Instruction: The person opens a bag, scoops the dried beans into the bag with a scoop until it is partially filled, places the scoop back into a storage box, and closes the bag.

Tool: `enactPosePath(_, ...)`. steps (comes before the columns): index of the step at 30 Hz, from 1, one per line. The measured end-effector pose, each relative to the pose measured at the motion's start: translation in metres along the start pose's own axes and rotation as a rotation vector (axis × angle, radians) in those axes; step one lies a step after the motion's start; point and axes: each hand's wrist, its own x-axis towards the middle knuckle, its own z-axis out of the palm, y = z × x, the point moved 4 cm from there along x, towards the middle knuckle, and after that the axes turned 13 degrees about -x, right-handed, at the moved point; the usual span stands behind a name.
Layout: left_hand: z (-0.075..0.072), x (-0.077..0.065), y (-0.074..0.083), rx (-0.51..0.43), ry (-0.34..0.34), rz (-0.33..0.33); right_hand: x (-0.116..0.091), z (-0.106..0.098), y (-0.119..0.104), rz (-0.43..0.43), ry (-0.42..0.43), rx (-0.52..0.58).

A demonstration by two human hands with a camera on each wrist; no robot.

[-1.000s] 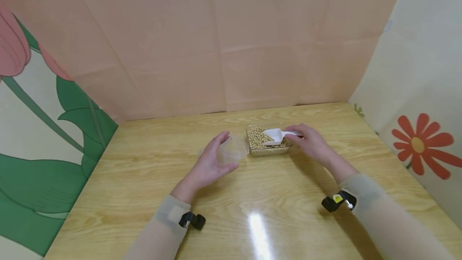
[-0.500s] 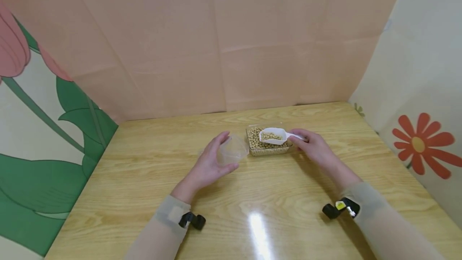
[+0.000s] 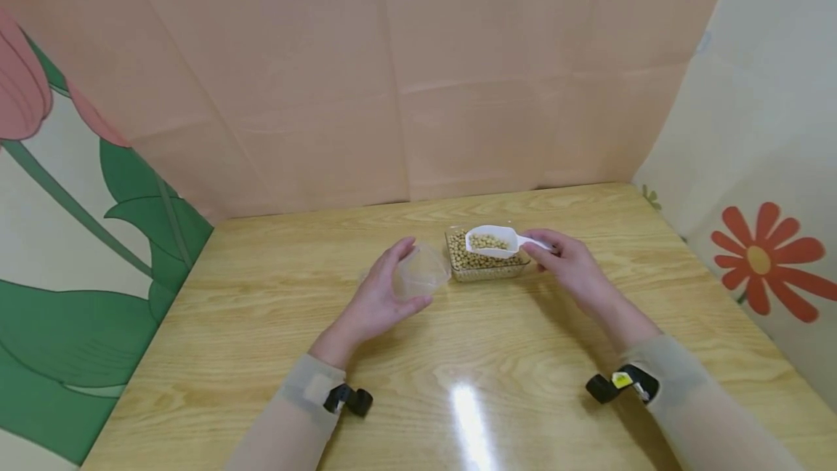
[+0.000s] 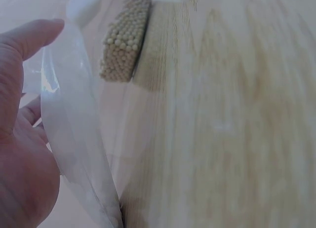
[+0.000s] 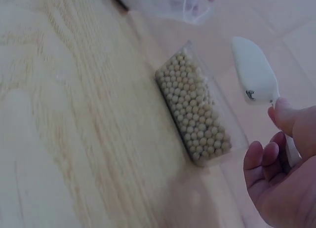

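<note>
Beans (image 3: 488,242) in the scoop (image 5: 253,67), which the right hand (image 3: 574,264) pinches above the tub (image 3: 487,275), could spill should its handle (image 3: 539,243) roll; the clear container (image 3: 421,272) beside the tub, wrapped by the left hand (image 3: 378,300), might tip if bumped.

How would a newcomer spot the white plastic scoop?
On the woodgrain table stands a clear rectangular container of round beige beans. Over it, the right hand holds the white scoop, loaded with beans. Its opaque white sets it apart from the clear container.

Nursery-like indoor setting: large flower pictures (image 3: 758,260) on walls (image 3: 778,107)
</note>
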Motion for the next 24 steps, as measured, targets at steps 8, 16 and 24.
enactPosePath(8,-0.001,0.001,0.002,0.000,0.002,-0.002,-0.008,0.003,-0.029,-0.024,-0.054,-0.022)
enactPosePath(16,0.000,0.001,0.001,0.007,0.002,-0.007,-0.010,0.012,-0.043,-0.063,-0.059,0.011)
enactPosePath(24,0.001,0.000,0.000,0.005,0.017,-0.007,-0.010,0.020,-0.053,-0.096,-0.066,0.025)
